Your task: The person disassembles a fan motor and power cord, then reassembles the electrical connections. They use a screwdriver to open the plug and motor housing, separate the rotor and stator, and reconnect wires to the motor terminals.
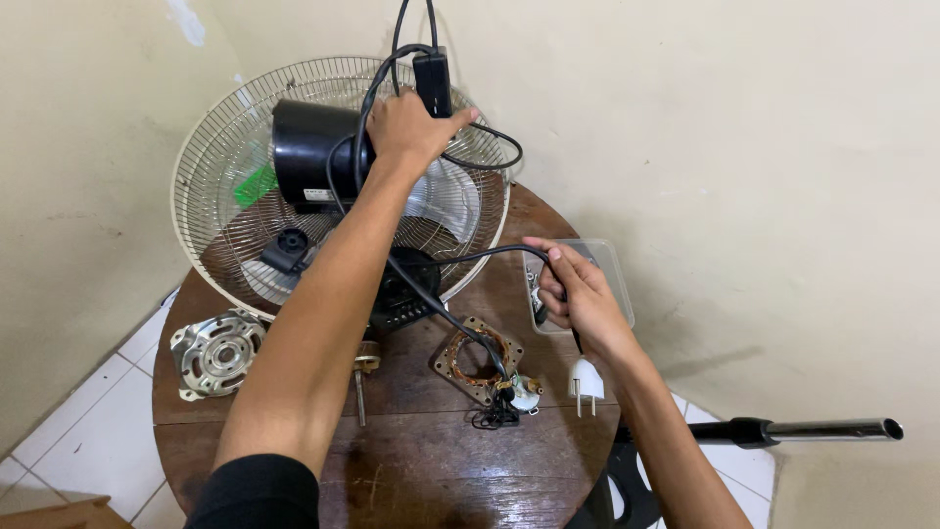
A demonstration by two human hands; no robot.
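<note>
A clear plastic tub [612, 269], rectangular with rounded corners, sat at the far right edge of a round, scuffed dark-wood table [411, 460]; the right hand [578, 294] covered most of it, and its contents could not be made out. That hand curled loosely around a black cable [490, 255], fingers pinching it above the tub, while a white two-pin plug [585, 380] hung just below the wrist. The left hand [411, 127] reached far across, fingers closed over the cable loop beside a black plastic motor housing [305, 152] set against a cream wire fan guard [225, 196], which leaned on the wall. Nearer, a copper-wound stator [477, 358] lay flat at centre, a ribbed cast-metal cover [217, 353] at the left edge.
</note>
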